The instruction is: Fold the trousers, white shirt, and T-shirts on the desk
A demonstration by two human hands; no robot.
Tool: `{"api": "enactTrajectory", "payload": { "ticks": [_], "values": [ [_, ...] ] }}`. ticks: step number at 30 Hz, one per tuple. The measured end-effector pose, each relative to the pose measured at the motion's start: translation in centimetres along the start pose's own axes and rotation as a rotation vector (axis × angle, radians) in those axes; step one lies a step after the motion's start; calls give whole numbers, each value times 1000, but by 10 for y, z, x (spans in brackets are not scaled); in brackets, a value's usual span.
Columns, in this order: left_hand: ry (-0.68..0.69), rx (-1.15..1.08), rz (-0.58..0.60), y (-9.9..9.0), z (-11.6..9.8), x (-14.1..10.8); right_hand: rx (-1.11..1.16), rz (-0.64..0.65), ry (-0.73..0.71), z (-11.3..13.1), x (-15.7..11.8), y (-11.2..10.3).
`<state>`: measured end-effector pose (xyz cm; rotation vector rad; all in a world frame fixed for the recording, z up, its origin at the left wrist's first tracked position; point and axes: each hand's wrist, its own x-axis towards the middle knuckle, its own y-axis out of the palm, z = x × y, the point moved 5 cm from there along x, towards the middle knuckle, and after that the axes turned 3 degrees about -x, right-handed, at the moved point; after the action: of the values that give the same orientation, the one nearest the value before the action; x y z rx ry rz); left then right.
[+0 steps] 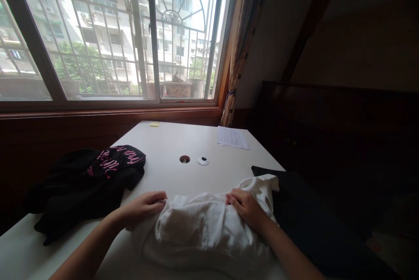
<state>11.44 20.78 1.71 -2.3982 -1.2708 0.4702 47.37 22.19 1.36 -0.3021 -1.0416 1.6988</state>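
Note:
A crumpled white cloth garment (203,227) lies at the near side of the white table (163,140). Its exact kind does not show. My left hand (149,205) is closed on its left part, fingers curled into the fabric. On the right, my right hand (244,206) pinches the same garment, the fingers bent over a fold. A black garment with pink lettering (98,175) is heaped at the table's left edge, apart from my left hand. Dark fabric (304,210) spreads to the right of the white garment, partly beneath its edge.
Printed papers (232,137) lie at the back right, and yellow slips (154,124) at the far edge. Mid-table are a round cable hole (185,159) and its loose cover (203,161). Behind stand a barred window (114,35) and a gathered curtain (240,49).

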Motion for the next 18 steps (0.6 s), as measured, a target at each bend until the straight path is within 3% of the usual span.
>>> {"api": "enactTrajectory", "payload": {
  "ticks": [6, 12, 15, 18],
  "values": [
    [-13, -30, 20, 2, 0, 0, -2, 3, 25, -2, 1, 0],
    [92, 35, -151, -16, -6, 0, 3, 9, 41, -5, 0, 1],
    [180, 146, -417, -43, -2, -3, -4, 14, 48, -6, -1, 1],
    [273, 542, -781, -71, -2, -19, -27, 15, 52, -8, 0, 1]
  ]
}}
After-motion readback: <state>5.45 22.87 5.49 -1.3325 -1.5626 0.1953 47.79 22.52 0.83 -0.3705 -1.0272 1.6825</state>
